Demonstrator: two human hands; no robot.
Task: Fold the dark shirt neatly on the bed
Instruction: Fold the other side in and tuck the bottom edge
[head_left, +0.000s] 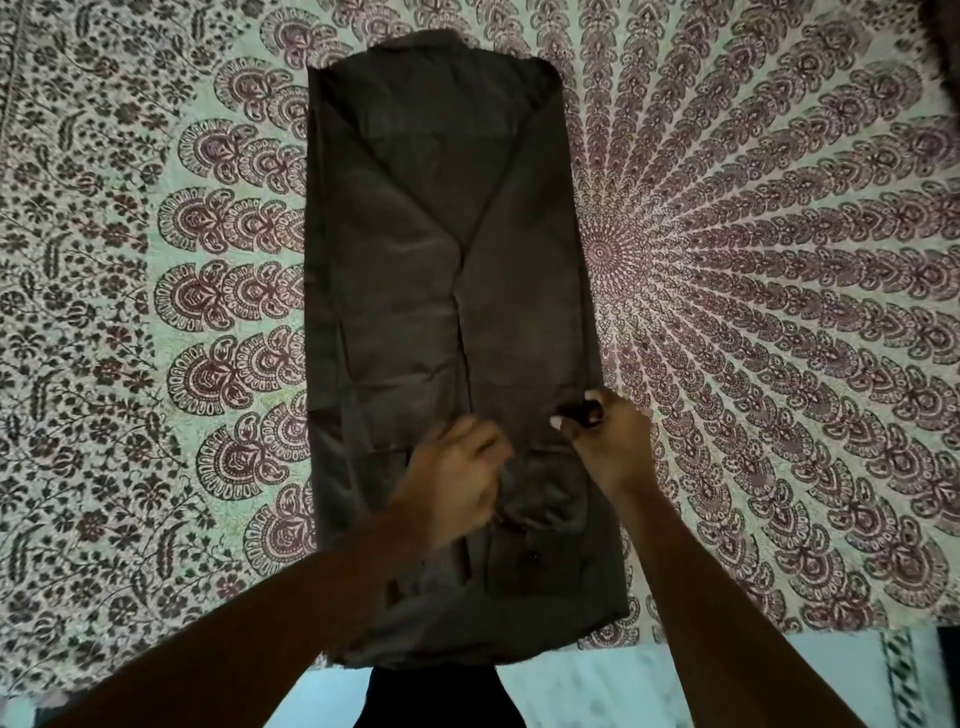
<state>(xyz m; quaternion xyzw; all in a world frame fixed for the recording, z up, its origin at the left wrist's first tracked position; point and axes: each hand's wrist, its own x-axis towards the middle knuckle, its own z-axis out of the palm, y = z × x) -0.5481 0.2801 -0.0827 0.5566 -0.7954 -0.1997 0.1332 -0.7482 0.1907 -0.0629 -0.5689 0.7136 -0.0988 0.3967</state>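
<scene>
While the right hand (605, 436) pinches an edge of the dark shirt (415, 260), the left hand (452, 473) seemingly grips its middle.

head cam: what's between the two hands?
Only the dark shirt: a bunched, creased patch of its cloth fills the gap between the left hand and right hand. Head view.

Right grip (610, 439) pinches shirt (415, 260); left grip (452, 475) seemingly clutches it.
</scene>
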